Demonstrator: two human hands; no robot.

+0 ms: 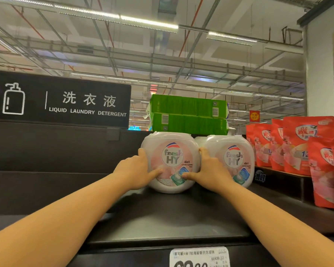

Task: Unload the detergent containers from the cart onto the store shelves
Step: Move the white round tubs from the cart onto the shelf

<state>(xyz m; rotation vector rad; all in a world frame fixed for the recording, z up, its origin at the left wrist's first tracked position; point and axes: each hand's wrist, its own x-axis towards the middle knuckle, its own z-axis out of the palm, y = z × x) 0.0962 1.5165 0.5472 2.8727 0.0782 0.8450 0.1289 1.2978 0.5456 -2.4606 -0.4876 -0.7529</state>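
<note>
A round white and pink detergent capsule tub [172, 151] stands upright on the black top shelf [162, 218]. My left hand [137, 170] holds its left side, with the thumb across the front label. My right hand [206, 170] holds its right side, its thumb on the label and its fingers in the gap to a second identical tub [233, 158] that stands touching on the right. The cart is out of view.
Two stacked green boxes [189, 114] sit behind and above the tubs. Red refill pouches [301, 147] fill the shelf to the right. A black "Liquid Laundry Detergent" sign [62, 101] stands at the left. A price tag [200, 257] hangs on the shelf edge.
</note>
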